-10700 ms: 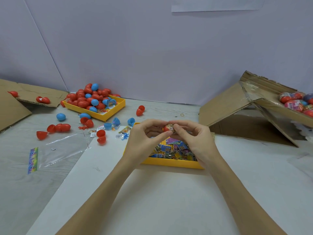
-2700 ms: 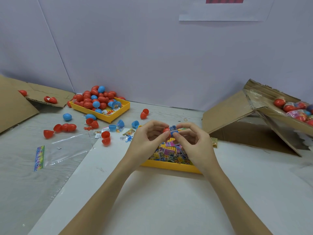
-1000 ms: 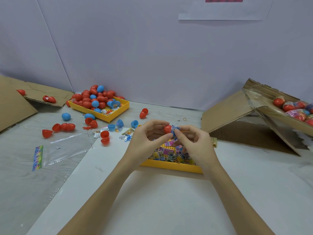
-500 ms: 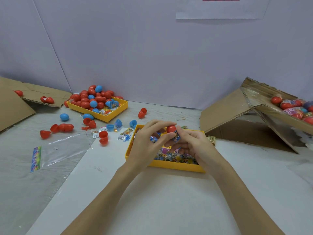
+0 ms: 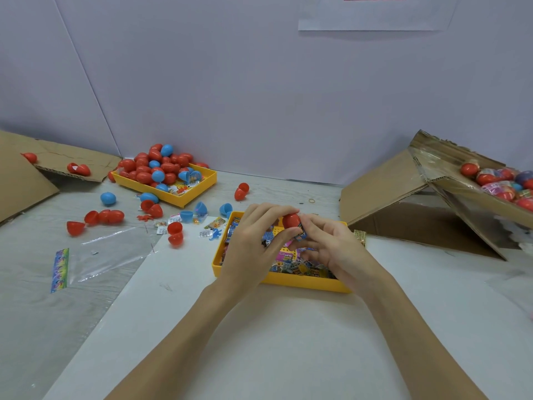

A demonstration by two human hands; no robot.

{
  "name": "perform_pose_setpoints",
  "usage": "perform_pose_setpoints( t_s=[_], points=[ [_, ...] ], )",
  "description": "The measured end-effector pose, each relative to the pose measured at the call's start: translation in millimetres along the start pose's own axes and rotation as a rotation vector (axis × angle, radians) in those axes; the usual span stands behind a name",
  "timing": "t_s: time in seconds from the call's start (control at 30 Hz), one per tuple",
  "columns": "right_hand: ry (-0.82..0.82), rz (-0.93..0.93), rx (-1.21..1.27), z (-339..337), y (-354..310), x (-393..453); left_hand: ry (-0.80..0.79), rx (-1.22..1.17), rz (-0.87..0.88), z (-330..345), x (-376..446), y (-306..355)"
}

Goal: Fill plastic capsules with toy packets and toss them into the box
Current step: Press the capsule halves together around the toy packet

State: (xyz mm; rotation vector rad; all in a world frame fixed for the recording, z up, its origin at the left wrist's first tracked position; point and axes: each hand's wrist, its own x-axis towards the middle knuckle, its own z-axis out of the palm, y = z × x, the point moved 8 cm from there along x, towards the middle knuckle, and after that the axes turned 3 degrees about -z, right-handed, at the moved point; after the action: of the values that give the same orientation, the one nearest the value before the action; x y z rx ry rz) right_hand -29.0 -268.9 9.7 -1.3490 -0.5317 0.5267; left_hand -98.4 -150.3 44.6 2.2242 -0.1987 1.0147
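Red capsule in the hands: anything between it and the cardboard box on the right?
Nothing visible blocks it. The red capsule is held above the yellow tray; only bare table and the box's folded-down flap lie before the cardboard box.

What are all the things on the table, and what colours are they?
Packet tray: one, yellow, middle, under the hands.
Toy packets: many, mixed colours, inside the packet tray.
Held capsule: one, red, between both hands, with a blue packet at its lower edge.
Capsule tray: one, yellow, back left.
Capsules in the capsule tray: a heap, mostly red, some blue.
Loose capsules and halves: many, red and blue, scattered left of the packet tray.
Clear bag: one, see-through with a rainbow strip, left.
Cardboard box: one, brown, right, holding capsules.
Cardboard sheet: brown, far left.
Left hand: fingers hold the capsule.
Right hand: fingers pinch the packet.
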Motion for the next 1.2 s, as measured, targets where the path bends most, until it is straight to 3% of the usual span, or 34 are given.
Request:
perform_pose_setpoints(
  t_s=[0.5,0.8,0.97,1.13,1.2],
  points=[
    [-0.008,-0.044,0.003,-3.5,-0.6,0.5,0.098,0.022,0.076,-2.4,-1.6,1.8],
    [-0.017,-0.020,0.036,-1.3,-0.6,0.7,0.094,-0.057,-0.044,-6.5,-0.6,-4.7],
    [-0.042,-0.060,-0.143,0.6,-0.6,-0.8,0.093,-0.046,-0.109,-11.2,-0.1,-10.7],
    [0.036,-0.104,-0.283,-4.4,-4.9,-1.1,0.065,-0.083,-0.215,-9.6,0.7,-12.3],
    [0.117,-0.126,-0.185,-14.5,-14.4,-0.3,0.045,-0.156,-0.303,-8.8,-0.4,-18.6]
  ],
)
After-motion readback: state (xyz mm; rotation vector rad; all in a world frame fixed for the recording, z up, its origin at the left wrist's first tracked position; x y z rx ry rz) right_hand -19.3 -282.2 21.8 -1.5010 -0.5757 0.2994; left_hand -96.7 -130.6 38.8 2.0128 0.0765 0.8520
